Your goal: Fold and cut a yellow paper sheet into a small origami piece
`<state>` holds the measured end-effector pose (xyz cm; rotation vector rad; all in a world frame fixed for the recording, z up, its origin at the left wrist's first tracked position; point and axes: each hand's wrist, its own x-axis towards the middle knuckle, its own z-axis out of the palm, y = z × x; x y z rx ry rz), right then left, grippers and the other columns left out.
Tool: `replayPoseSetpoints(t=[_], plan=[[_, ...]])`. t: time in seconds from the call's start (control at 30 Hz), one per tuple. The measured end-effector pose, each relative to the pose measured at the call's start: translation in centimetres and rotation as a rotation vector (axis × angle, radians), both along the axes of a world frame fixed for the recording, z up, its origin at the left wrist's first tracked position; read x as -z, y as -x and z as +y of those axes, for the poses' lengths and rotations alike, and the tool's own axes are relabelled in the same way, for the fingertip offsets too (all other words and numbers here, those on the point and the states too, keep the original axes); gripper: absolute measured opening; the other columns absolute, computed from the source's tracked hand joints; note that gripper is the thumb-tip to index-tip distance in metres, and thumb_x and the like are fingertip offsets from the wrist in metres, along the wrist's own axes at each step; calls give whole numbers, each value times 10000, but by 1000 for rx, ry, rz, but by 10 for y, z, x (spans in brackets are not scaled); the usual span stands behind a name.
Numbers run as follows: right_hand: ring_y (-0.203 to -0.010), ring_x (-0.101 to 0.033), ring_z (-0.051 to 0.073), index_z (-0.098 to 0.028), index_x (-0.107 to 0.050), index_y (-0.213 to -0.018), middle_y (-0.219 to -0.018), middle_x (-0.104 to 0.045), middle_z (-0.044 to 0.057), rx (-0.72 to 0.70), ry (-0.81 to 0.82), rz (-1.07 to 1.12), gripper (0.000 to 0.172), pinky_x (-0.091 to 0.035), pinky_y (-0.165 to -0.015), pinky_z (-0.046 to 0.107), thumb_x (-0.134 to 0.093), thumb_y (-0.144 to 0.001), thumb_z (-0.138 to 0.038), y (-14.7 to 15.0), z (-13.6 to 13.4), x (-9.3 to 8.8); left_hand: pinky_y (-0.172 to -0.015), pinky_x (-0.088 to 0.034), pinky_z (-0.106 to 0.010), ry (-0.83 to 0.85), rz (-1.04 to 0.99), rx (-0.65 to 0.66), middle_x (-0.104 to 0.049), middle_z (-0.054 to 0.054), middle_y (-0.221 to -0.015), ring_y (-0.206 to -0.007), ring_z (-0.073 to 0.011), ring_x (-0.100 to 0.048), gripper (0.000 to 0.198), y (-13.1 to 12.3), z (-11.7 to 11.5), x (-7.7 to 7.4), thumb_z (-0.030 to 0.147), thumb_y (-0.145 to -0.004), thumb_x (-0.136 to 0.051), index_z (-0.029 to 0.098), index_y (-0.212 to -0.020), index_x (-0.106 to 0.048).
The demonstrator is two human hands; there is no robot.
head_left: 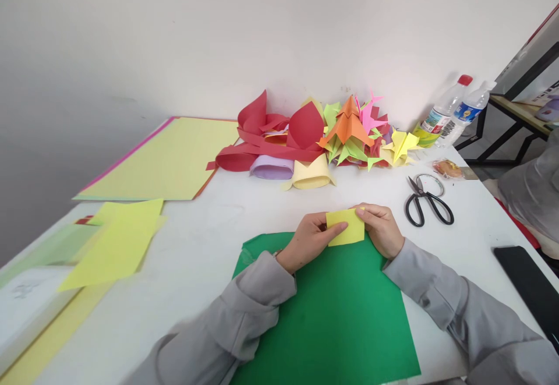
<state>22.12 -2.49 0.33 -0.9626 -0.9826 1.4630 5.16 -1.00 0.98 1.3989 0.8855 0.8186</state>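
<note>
A small yellow piece of paper is held up between my two hands, just above a green sheet. My left hand grips its left side, thumb laid across the front. At the upper right corner my right hand pinches it between thumb and fingers. Behind the paper, the fingertips of both hands are hidden. The green sheet lies on the white table under my forearms, its upper left corner creased. Black-handled scissors lie to the right of my right hand, blades slightly apart.
Folded paper figures and curled red paper shapes are heaped along the wall. Large pale yellow sheets lie back left, loose yellow paper nearer. A tape roll, two bottles and a black phone-like slab are right.
</note>
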Motion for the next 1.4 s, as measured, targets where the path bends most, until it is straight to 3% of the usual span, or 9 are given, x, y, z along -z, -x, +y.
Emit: replayPoseSetpoints(t=[0.27, 0.57, 0.97, 1.4], plan=[[-745, -601, 170, -200, -770, -747, -804, -699, 29, 8, -38, -32, 152, -467, -706, 302, -725, -726, -344, 0, 1, 2, -494, -361, -222, -76, 3, -49, -516, 12, -571, -542, -96, -408, 378, 1, 0, -6, 481, -781, -578, 127, -656, -619], [-779, -611, 187, -223, -769, -800, -833, -714, 33, -9, -80, -113, 184, -480, -752, 329, -716, -733, -386, -2, 0, 5, -589, -415, -247, -154, 19, -67, -587, -26, -675, -635, -134, -477, 341, 1, 0, -7, 446, -804, -561, 132, -707, -653], [-773, -601, 185, -240, -776, -784, -798, -690, 25, 7, -124, -166, 132, -473, -719, 317, -698, -764, -345, -2, 0, 4, -660, -455, -268, -130, -18, -121, -674, -52, -760, -719, -166, -561, 265, 1, 0, -2, 386, -775, -625, 133, -754, -699], [-598, -568, 156, -235, -781, -784, -650, -649, 38, 54, -400, -531, 181, -433, -548, 286, -634, -809, -337, 1, -7, -2, -607, -439, -249, -142, 2, -100, -643, -27, -653, -631, -136, -535, 252, -2, -1, -1, 364, -759, -622, 131, -675, -665]])
